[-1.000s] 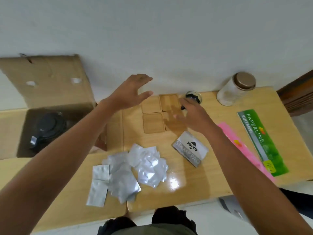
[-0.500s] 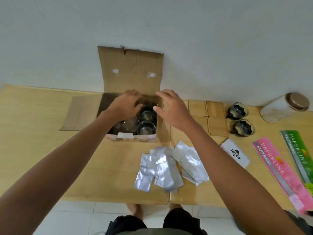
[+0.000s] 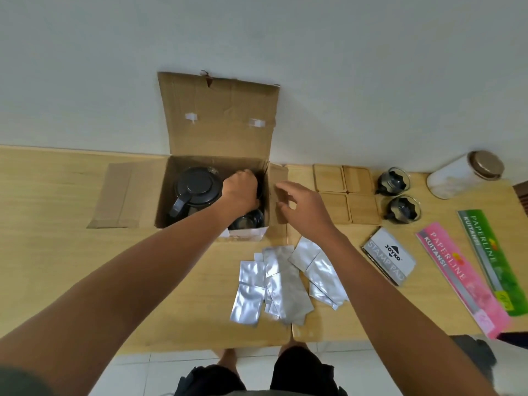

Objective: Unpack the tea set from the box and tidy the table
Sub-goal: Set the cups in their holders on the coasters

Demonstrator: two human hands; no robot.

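1. The open cardboard box (image 3: 183,207) stands on the worktop (image 3: 57,252) against the wall; a black-lidded teapot (image 3: 197,190) sits in its left half.
2. The left hand (image 3: 240,190) reaches into the box's right half, fingers curled over something dark, probably a cup; what it grips I cannot tell.
3. A second cup (image 3: 248,220) lies nearer in the box.
4. The right hand (image 3: 303,207) hovers released beside the box's right flap.
5. Four wooden coasters (image 3: 345,192) and two unpacked cups (image 3: 395,181) wait rightward.
6. Cup unpacking is in hand; next, a straight lift clear of the wall.

L hand (image 3: 239,190) reaches inside open box (image 3: 217,132) beside black teapot (image 3: 197,190); R hand (image 3: 303,208) hovers just right, fingers loose.
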